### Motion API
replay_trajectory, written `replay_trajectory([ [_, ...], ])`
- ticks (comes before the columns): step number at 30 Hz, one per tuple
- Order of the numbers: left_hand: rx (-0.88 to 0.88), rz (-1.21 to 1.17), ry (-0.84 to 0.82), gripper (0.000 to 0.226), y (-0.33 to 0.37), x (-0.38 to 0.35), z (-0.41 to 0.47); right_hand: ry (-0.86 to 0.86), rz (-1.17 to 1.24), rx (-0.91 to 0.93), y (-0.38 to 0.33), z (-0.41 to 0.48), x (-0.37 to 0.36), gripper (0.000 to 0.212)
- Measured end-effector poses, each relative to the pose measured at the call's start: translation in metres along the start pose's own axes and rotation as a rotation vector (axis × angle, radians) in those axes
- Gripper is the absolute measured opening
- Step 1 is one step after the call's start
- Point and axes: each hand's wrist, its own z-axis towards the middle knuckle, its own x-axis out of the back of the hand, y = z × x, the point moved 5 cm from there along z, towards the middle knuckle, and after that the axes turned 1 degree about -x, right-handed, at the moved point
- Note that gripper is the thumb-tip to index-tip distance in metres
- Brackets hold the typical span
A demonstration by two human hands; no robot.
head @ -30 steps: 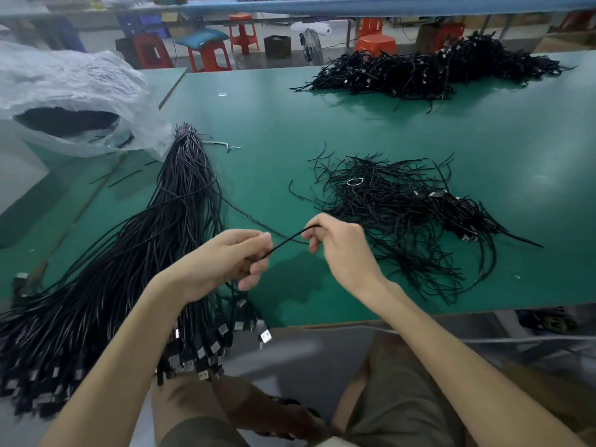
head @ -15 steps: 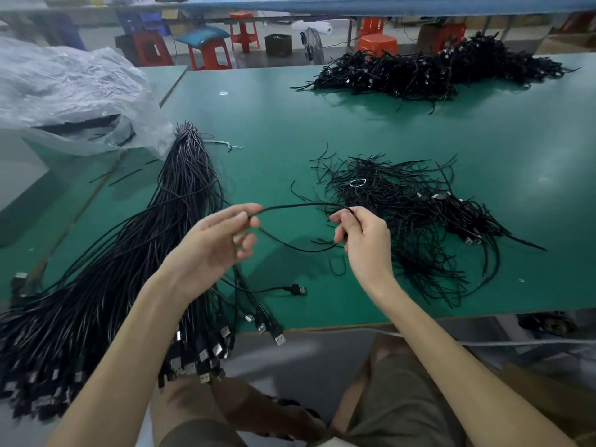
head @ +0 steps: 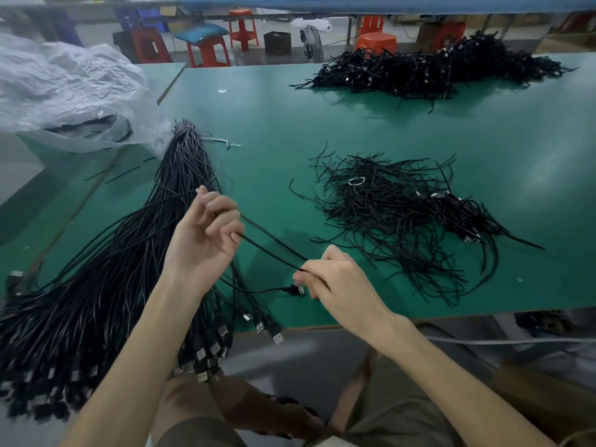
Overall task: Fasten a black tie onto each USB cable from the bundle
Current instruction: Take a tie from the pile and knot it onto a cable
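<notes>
Holds one cable (head: 274, 250) doubled between both hands, just right of the bundle (head: 129, 253). Pinches it in the curled fingers of the left hand (head: 203, 240), over the bundle's right edge. Grips both strands in the right hand (head: 342, 285), fingers closed round them, farther right of the bundle. Lets the plug (head: 296, 290) lie near that hand. Ties (head: 403, 221) in a heap, well right of the bundle.

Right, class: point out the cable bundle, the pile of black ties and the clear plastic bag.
cable bundle (head: 129, 259), head view, middle of the strands.
pile of black ties (head: 387, 214), head view, dense centre of the tangle.
plastic bag (head: 71, 88), head view, crumpled upper side.
</notes>
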Motion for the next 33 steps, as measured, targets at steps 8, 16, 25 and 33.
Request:
replay_trajectory([
  [8, 0.239, 0.842, -0.341, 0.044, -0.012, -0.01, -0.025, 0.134, 0.598, -0.206, 0.02, 0.026, 0.026, 0.067],
  [16, 0.061, 1.592, -0.254, 0.042, -0.048, -0.015, -0.015, 0.247, 0.755, -0.116, -0.029, 0.063, 0.033, 0.064],
  [25, -0.391, 1.345, 0.08, 0.032, -0.032, -0.004, -0.018, 0.382, 0.744, -0.026, -0.05, 0.046, 0.024, 0.06],
  [33, -0.131, 0.88, 0.082, 0.053, -0.041, 0.001, -0.012, 0.256, 0.8, -0.029, -0.055, 0.041, 0.013, 0.054],
])
